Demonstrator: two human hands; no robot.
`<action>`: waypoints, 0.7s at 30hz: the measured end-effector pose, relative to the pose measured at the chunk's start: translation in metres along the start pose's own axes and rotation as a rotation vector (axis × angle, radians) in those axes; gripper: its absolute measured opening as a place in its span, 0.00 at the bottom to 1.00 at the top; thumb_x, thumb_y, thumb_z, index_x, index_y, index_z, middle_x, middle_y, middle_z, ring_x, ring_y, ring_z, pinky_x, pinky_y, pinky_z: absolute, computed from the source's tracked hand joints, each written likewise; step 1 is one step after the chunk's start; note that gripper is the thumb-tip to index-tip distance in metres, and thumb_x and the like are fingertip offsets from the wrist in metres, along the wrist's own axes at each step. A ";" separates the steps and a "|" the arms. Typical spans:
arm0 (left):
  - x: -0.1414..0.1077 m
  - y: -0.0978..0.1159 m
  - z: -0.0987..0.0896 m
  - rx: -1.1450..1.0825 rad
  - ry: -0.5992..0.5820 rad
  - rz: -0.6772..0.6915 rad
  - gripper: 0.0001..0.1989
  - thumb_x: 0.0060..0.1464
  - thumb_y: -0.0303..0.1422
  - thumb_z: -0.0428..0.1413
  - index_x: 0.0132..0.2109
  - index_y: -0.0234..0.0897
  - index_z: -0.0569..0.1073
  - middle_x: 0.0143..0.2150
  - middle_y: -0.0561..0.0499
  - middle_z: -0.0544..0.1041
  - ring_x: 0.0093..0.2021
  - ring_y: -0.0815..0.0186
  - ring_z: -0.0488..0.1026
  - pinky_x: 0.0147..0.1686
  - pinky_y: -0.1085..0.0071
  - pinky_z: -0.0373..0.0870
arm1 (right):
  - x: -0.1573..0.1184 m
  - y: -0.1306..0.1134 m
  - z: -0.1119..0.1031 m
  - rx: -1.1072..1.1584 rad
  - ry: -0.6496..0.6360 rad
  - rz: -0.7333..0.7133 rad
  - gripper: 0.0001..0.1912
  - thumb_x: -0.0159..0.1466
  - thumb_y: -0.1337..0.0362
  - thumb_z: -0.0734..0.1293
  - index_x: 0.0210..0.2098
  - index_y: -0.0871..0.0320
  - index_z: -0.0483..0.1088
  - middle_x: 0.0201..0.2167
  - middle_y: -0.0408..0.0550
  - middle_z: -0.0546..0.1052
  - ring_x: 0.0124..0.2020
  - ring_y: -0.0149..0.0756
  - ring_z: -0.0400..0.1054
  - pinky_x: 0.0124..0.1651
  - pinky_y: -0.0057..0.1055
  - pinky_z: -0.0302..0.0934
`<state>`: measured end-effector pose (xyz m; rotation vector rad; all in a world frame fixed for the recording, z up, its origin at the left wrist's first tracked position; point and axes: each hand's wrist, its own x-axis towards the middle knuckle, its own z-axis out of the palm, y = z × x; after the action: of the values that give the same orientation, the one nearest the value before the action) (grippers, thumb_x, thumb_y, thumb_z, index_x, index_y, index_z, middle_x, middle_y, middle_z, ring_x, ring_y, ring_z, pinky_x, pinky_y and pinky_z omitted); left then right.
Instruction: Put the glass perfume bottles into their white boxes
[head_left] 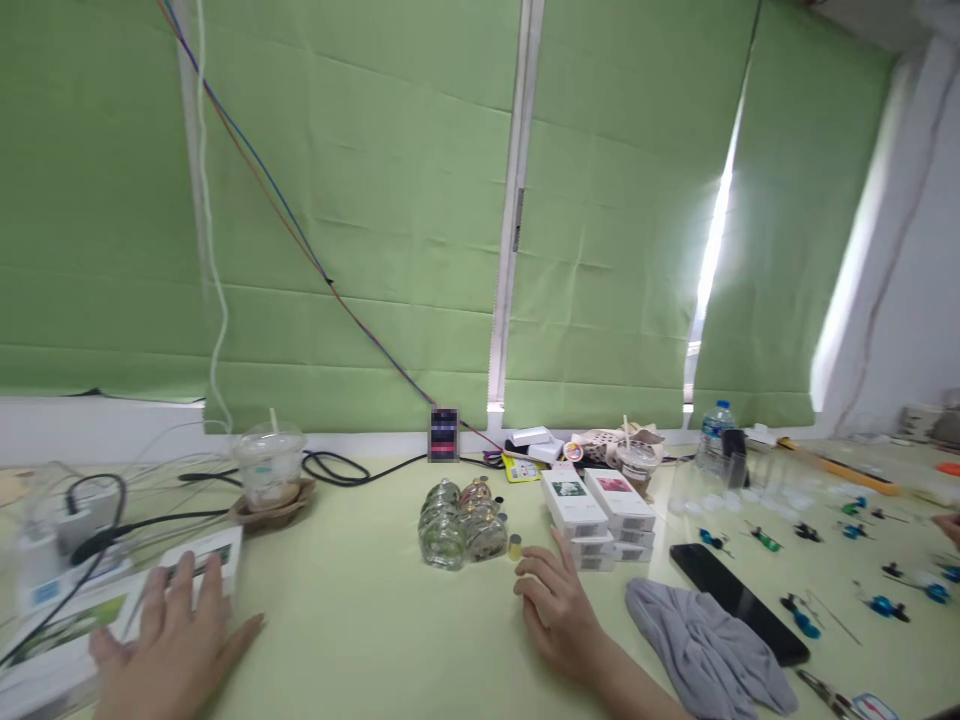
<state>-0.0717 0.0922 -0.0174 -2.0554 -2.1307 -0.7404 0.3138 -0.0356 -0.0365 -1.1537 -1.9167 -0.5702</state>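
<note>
1. Left hand [171, 635]: fingers spread, unclenched, over white cartons [64, 640].
2. Grey cloth [701, 640], beside the black phone [739, 600].
3. Right hand [559, 605]: loosely bent, grasping nothing visible; fingertips near the gold cap [515, 547] and stacked boxes [574, 510], contact uncertain.
4. Glass bottles [444, 540], clustered left of the cap.
5. Green blinds [375, 200], background.

Left hand [169, 640] spread wide, right hand [559, 610] softly bent

The two hands are well apart. The left one has its palm down and its back up. Its long fingers [182, 585] point ahead, with gaps between them, and its thumb [241, 637] sticks out to the right. The right forearm [637, 688] comes in from the bottom and leans left. The fingers [535, 592] on that side curl loosely. One finger pokes forward, but it is hard to tell which.
</note>
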 end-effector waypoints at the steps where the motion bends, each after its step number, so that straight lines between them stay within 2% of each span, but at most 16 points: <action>1: -0.002 -0.005 0.004 0.142 0.025 0.014 0.28 0.60 0.37 0.40 0.62 0.22 0.55 0.69 0.32 0.43 0.69 0.45 0.33 0.58 0.37 0.34 | -0.002 -0.005 0.003 0.028 -0.033 -0.028 0.13 0.56 0.78 0.56 0.34 0.56 0.64 0.33 0.44 0.72 0.47 0.36 0.66 0.65 0.53 0.36; 3: -0.008 -0.012 0.007 0.308 -0.021 -0.035 0.30 0.59 0.39 0.41 0.61 0.19 0.58 0.68 0.28 0.47 0.68 0.42 0.35 0.58 0.37 0.37 | -0.006 -0.011 0.008 0.068 -0.088 -0.063 0.13 0.56 0.78 0.56 0.34 0.56 0.63 0.33 0.44 0.72 0.45 0.36 0.66 0.64 0.53 0.38; 7: -0.018 -0.007 0.004 0.405 -0.015 0.030 0.25 0.57 0.38 0.43 0.54 0.22 0.66 0.64 0.27 0.56 0.66 0.35 0.40 0.56 0.34 0.37 | -0.014 -0.014 0.015 0.110 -0.162 -0.108 0.12 0.58 0.78 0.56 0.34 0.56 0.63 0.32 0.44 0.71 0.43 0.36 0.66 0.62 0.53 0.42; 9: -0.023 0.002 0.000 0.358 -0.023 0.089 0.24 0.56 0.41 0.45 0.51 0.25 0.68 0.58 0.29 0.64 0.63 0.34 0.49 0.56 0.34 0.36 | -0.016 -0.014 0.015 0.119 -0.190 -0.127 0.12 0.58 0.78 0.55 0.35 0.56 0.63 0.32 0.44 0.71 0.43 0.36 0.66 0.62 0.53 0.42; 11: -0.030 0.014 -0.005 0.273 -0.024 0.189 0.25 0.55 0.45 0.45 0.49 0.28 0.68 0.52 0.32 0.69 0.59 0.39 0.59 0.57 0.37 0.39 | -0.017 -0.015 0.015 0.127 -0.197 -0.128 0.12 0.59 0.78 0.55 0.35 0.56 0.63 0.31 0.44 0.71 0.42 0.37 0.66 0.62 0.52 0.43; 13: -0.039 0.026 -0.009 0.140 -0.024 0.278 0.24 0.55 0.48 0.44 0.45 0.32 0.69 0.47 0.36 0.70 0.51 0.45 0.66 0.55 0.42 0.50 | -0.017 -0.017 0.014 0.133 -0.187 -0.115 0.12 0.59 0.78 0.55 0.34 0.55 0.63 0.31 0.44 0.71 0.41 0.36 0.66 0.61 0.51 0.44; 16: -0.047 0.038 -0.008 -0.127 -0.060 0.375 0.20 0.57 0.48 0.41 0.37 0.37 0.68 0.41 0.43 0.70 0.44 0.53 0.68 0.48 0.55 0.62 | -0.015 -0.018 0.014 0.143 -0.166 -0.103 0.12 0.60 0.77 0.55 0.33 0.55 0.63 0.30 0.43 0.71 0.39 0.36 0.66 0.60 0.49 0.46; 17: -0.046 0.040 -0.005 -0.213 -0.049 0.368 0.19 0.58 0.47 0.41 0.36 0.38 0.67 0.40 0.44 0.69 0.44 0.55 0.67 0.47 0.58 0.63 | -0.015 -0.018 0.014 0.146 -0.161 -0.107 0.12 0.59 0.77 0.55 0.33 0.55 0.63 0.30 0.43 0.71 0.38 0.35 0.66 0.60 0.49 0.46; 19: -0.038 0.038 0.003 -0.324 0.014 0.260 0.20 0.55 0.47 0.42 0.41 0.37 0.67 0.43 0.43 0.69 0.48 0.54 0.66 0.50 0.59 0.62 | -0.014 -0.018 0.014 0.149 -0.162 -0.115 0.12 0.59 0.78 0.55 0.33 0.55 0.63 0.29 0.43 0.71 0.38 0.35 0.66 0.59 0.47 0.48; 20: -0.032 0.036 0.007 -0.333 0.063 0.150 0.24 0.51 0.49 0.45 0.45 0.34 0.66 0.46 0.40 0.68 0.51 0.51 0.65 0.52 0.57 0.61 | -0.014 -0.018 0.014 0.148 -0.167 -0.116 0.12 0.58 0.78 0.55 0.33 0.55 0.63 0.29 0.42 0.71 0.37 0.34 0.66 0.59 0.47 0.48; 21: -0.024 0.032 0.011 -0.313 0.062 0.051 0.31 0.47 0.51 0.48 0.50 0.30 0.65 0.50 0.37 0.67 0.54 0.48 0.62 0.54 0.55 0.59 | -0.014 -0.017 0.015 0.144 -0.175 -0.115 0.12 0.58 0.78 0.55 0.33 0.55 0.63 0.28 0.42 0.71 0.36 0.34 0.66 0.59 0.46 0.49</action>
<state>-0.0355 0.0735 -0.0278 -2.1861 -2.0283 -1.1803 0.2963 -0.0405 -0.0557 -1.0353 -2.1471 -0.3950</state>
